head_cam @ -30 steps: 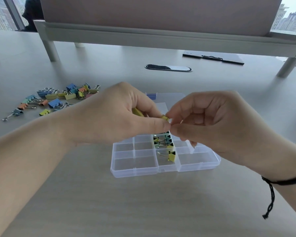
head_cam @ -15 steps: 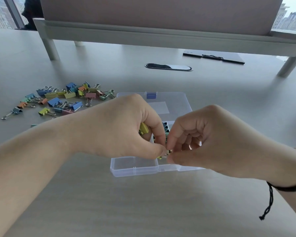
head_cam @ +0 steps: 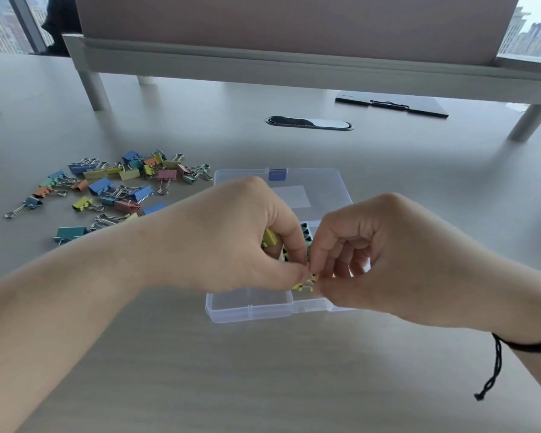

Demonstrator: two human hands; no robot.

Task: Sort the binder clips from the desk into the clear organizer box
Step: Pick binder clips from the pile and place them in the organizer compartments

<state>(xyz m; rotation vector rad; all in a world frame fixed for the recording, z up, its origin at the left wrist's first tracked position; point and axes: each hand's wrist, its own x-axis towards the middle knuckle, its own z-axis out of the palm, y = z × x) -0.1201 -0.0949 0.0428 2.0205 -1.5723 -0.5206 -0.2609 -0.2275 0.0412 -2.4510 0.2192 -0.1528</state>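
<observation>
Two hands are held close together over the clear organizer box (head_cam: pixel 250 307) on the counter (head_cam: pixel 263 370). The fingers (head_cam: pixel 294 242) of the left hand (head_cam: pixel 228 239) are curled, and a yellow binder clip (head_cam: pixel 269 237) is tucked inside them. A second small yellow clip (head_cam: pixel 305 284) is seen right where the two hands meet, low over the front of the box. It is pinched by the thumb and first finger of the left hand, and the fingertips (head_cam: pixel 317 260) of the right hand (head_cam: pixel 388 254) are curled in and closed on it too. How much of it is held by each hand cannot be told, because most of it is hidden.

The lid (head_cam: pixel 294 195) of the box is laid open at the far side, with a blue latch (head_cam: pixel 277 174) on its edge. More clips (head_cam: pixel 306 232) are seen in a middle part of the box, between the hands. The front left part of the box looks bare.

A pile of loose binder clips (head_cam: pixel 116 189) in blue, yellow, pink, green and orange is spread on the counter to the left of the box, well apart from the hands. A black cord bracelet (head_cam: pixel 512 348) is worn on the right wrist.

A black clipboard (head_cam: pixel 391 104) is lying farther back on the counter.
</observation>
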